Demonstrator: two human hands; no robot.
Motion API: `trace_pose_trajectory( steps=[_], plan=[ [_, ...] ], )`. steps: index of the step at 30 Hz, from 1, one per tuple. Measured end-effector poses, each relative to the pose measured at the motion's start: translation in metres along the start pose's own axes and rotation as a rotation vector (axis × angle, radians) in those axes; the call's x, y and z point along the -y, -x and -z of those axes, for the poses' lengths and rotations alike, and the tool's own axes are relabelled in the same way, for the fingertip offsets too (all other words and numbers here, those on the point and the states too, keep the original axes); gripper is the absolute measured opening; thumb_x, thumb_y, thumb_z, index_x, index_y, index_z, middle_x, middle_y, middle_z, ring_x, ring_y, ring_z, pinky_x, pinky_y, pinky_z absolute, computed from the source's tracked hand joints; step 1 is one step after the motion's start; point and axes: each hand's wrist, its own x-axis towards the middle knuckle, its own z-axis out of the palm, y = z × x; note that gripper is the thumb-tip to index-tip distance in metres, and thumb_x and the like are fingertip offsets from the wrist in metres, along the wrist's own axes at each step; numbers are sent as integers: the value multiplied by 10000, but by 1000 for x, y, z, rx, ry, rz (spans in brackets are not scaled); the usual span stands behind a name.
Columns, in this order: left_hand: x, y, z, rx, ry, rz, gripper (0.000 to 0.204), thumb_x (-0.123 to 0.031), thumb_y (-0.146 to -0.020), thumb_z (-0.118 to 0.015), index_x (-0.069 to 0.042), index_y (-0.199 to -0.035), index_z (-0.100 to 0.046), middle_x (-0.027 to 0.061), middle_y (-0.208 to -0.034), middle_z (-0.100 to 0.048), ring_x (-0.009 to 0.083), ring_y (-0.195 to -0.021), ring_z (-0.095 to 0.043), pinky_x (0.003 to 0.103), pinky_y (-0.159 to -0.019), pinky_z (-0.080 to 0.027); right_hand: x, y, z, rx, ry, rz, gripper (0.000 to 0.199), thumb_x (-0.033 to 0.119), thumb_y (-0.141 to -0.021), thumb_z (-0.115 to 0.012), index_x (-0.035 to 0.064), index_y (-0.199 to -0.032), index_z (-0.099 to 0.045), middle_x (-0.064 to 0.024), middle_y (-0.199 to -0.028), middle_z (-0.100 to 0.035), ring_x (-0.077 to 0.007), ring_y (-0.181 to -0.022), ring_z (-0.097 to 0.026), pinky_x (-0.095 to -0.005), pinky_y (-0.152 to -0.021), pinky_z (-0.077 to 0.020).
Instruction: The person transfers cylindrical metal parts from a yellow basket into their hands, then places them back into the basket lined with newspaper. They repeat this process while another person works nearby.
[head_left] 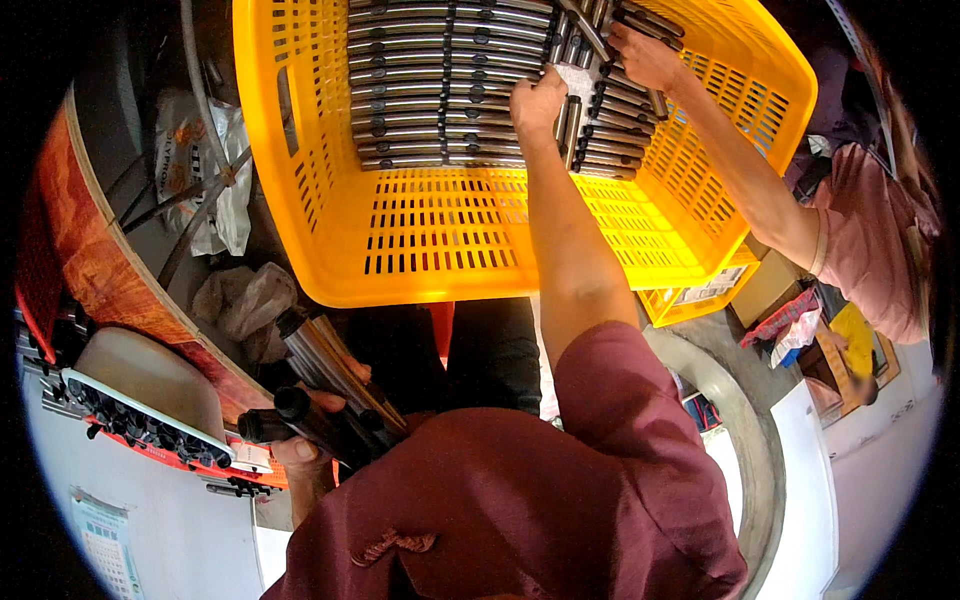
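Observation:
Low at the left, my left hand [298, 455] is wrapped round a bundle of metal tubes [335, 365] with black end caps, held against my body. My right arm reaches up into a yellow plastic crate [430, 288]. There my right hand [538, 102], its fingers curled, is among metal tubes stacked in rows [480, 90]; what it grips is hidden. Close beside it one tube [571, 130] stands crosswise to the rows, near a whitish patch [575, 80]. From the right, another person's hand [645, 60] also reaches onto the tubes.
The co-worker in a pink sleeve [865, 235] is at the right. A second yellow crate [700, 292] sits below the large one. At the left are a curved wooden panel [130, 270], a white sack [205, 170] and a white tray with black parts [150, 400].

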Motion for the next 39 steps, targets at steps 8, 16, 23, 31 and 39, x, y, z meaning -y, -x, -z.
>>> trace_pose_trajectory(
  steps=[8,16,23,31,39],
  plan=[
    [2,1,-4,-1,47,-4,524,-406,-614,-732,-46,-993,-696,316,-1181,-544,398,-1088,-548,467,-939,-426,-50,9,27,103,110,-63,233,138,-799,-561,-11,-959,-641,-272,-1053,-560,-415,-984,-554,-460,-881,-454],
    [3,-2,-6,11,35,-32,542,-413,-573,-735,-56,-979,-703,303,-1168,-555,381,-1058,-557,454,-921,-433,-85,11,50,75,327,117,248,170,-811,-589,-10,-969,-652,-234,-835,-649,-396,-825,-630,-424,-749,-497],
    [2,-8,-4,58,20,-35,535,-402,-602,-735,-52,-1004,-689,313,-1165,-540,404,-1073,-545,488,-943,-416,-89,4,43,205,290,111,272,188,-818,-591,-5,-1000,-653,-233,-899,-652,-369,-865,-641,-405,-754,-503],
    [1,-9,-4,28,3,-42,564,-404,-555,-740,-29,-974,-699,319,-1152,-554,390,-1047,-561,457,-919,-434,-48,14,29,209,212,177,296,174,-830,-591,-27,-1044,-632,-246,-991,-632,-365,-905,-635,-396,-803,-497],
    [0,-12,-5,34,11,-6,565,-404,-575,-745,-23,-989,-693,319,-1178,-538,375,-1034,-570,446,-907,-448,-46,27,31,434,184,128,300,177,-846,-568,-24,-1062,-623,-247,-955,-654,-388,-893,-634,-393,-790,-501]
  ],
)
